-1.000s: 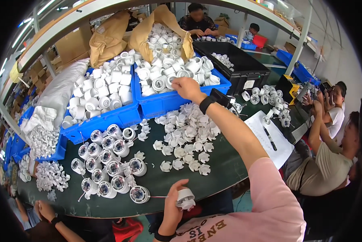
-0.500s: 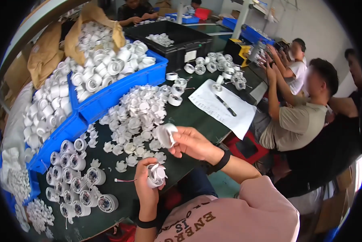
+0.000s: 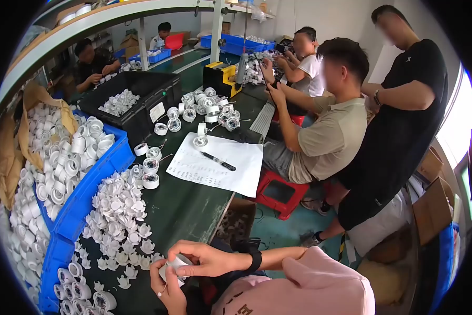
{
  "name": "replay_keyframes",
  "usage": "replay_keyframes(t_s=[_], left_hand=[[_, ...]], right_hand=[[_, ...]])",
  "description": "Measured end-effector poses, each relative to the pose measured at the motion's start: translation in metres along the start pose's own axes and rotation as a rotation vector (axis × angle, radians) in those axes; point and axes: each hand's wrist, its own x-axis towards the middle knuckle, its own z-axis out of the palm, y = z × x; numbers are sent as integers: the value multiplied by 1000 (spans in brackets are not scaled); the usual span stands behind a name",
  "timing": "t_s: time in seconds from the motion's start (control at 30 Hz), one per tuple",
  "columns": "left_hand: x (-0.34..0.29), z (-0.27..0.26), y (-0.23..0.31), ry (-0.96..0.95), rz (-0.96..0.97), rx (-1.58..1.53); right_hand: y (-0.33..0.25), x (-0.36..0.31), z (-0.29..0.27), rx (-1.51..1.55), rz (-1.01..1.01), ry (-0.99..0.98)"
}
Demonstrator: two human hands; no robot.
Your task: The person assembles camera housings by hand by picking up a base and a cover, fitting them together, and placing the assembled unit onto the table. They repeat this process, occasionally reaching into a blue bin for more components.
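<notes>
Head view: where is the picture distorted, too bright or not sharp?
Head view: the shelf beam and the table edge bend near the dark round rim; daylight burns out at the right edge; faces are blurred; both hands look sharp.

Paper sheet (image 3: 215, 168), pen (image 3: 219, 161), perhaps marker

Pen (image 3: 219, 161) lies on paper sheet (image 3: 217, 170), right of blue bin (image 3: 96, 181).

small white plastic part (image 3: 174, 265), held between both hands, low near table edge
</notes>
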Motion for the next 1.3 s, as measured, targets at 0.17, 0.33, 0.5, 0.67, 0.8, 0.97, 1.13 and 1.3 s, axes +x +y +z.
replay_keyframes(t_s=[0.17,0.33,0.5,0.67,0.8,0.97,1.13,1.3], left_hand=[[3,-9,9,-26,-210,-101],[0,-7,26,-69,-273,-141],[-3,-18,27,12,-170,31],[3,-23,37,-1,-103,61],[-9,-32,38,47,-112,66],[-20,-44,48,75,-68,84],[-31,-51,54,99,-70,58],[-43,-57,60,100,-13,134]], right_hand=[[-6,-8,-1,-173,-29,35],[2,-6,5,-261,-202,33],[-13,0,4,-235,149,-168],[-12,5,10,-339,-77,-123],[-6,10,14,-346,-45,-213],[-10,12,27,-350,-102,-292],[-7,11,37,-439,-276,-327],[-11,17,45,-473,-458,-360]])
